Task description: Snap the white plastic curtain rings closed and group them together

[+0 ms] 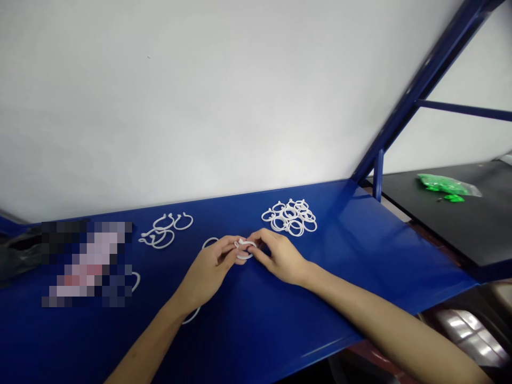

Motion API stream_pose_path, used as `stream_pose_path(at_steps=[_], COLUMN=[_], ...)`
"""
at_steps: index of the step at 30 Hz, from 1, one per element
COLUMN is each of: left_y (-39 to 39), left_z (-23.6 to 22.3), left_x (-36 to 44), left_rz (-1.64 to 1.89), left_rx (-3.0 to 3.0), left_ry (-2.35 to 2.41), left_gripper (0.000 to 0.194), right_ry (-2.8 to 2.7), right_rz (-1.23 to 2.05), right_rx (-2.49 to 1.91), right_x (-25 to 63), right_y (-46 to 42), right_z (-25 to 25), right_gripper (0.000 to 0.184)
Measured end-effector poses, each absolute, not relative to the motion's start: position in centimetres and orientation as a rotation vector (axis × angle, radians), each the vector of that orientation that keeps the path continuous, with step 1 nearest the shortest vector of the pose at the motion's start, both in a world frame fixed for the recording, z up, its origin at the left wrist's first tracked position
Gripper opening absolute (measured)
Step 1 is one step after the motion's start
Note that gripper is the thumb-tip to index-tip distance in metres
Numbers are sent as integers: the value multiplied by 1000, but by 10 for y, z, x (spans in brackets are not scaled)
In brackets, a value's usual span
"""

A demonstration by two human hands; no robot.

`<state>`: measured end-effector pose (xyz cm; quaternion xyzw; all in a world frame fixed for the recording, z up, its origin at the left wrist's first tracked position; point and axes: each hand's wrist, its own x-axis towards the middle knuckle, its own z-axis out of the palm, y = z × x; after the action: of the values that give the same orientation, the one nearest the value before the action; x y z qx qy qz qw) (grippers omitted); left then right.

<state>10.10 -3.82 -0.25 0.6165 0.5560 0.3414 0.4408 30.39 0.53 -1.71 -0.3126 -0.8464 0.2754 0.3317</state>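
Both hands meet over the blue table, fingertips closed on a small white plastic shower curtain ring (245, 257). My left hand (208, 269) pinches its left side, and my right hand (280, 258) grips the right side between thumb and fingers. The ring's knobbed ends face up, partly covered by fingers; I cannot tell whether they are joined. Behind my right hand lies a pile of closed white rings (295, 235). Several open rings (163, 247) lie to the left. Another ring (210, 240) shows partly behind my left hand, and one more (192, 318) under the left forearm.
The blue tabletop (340, 224) runs along a white wall (248, 106). At left are a blurred-out patch (88, 261), a dark plastic bag (20, 258) and a partly hidden ring (136, 282). At right, a blue metal frame (404, 112) stands before a black table with a green-filled bag (444, 184).
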Motion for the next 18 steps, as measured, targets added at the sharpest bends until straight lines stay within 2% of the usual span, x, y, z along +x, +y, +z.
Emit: stream_pose_path(at_steps=[5, 11, 18], left_y=[-38, -39, -45], left_z=[-7, -14, -13], left_x=[104, 111, 110], left_rz=[937, 1026, 976], left_rx=[1424, 1484, 1748], left_ry=[1441, 1520, 1524], left_gripper=[36, 30, 21], right_ry=[-2100, -2099, -2224], right_rz=[781, 803, 768], right_rx=[-818, -745, -606], right_x=[303, 305, 310], right_y=[6, 4, 0], right_z=[-20, -19, -21], right_gripper=[15, 13, 17])
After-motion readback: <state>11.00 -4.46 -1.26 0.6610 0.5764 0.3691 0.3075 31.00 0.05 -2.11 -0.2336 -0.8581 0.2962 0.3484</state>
